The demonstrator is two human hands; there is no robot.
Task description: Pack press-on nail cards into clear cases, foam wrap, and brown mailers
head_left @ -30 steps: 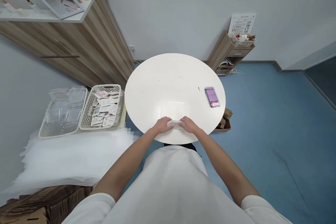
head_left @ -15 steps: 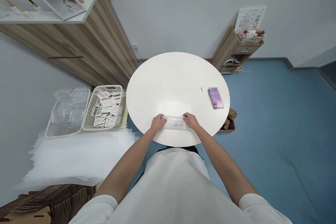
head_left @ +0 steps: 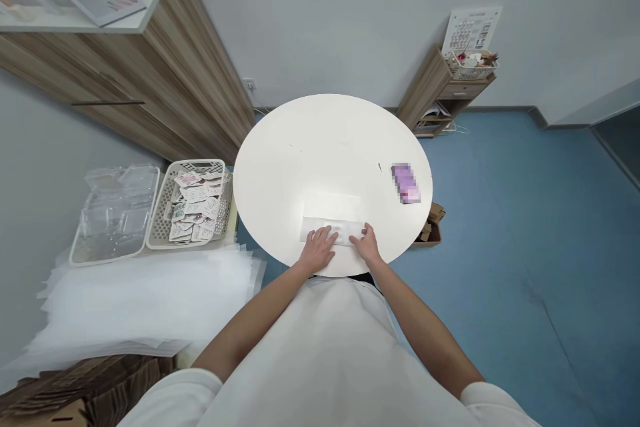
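Observation:
A translucent white sheet (head_left: 311,227), folded into a flat strip around something hard to make out, lies near the front edge of the round white table. My left hand (head_left: 319,250) rests palm down on the strip's left and middle part, its fingers stretched out. At the strip's right end, my right hand (head_left: 367,245) holds the edge between thumb and fingers. Part of the sheet extends flat beyond the strip, away from me. A purple object (head_left: 405,183), blurred by pixelation, lies on the table's right side.
The round table (head_left: 325,127) fills the middle. On the left are a basket of small printed packets (head_left: 227,203), a tray of clear plastic boxes (head_left: 117,213), stacked white sheets (head_left: 145,300) and brown cardboard (head_left: 125,390). A cardboard box (head_left: 434,230) stands right of the table.
My left hand has moved from pinching the strip's left end to lying flat over its middle. My right hand has shifted slightly at the right end. The view has moved a little.

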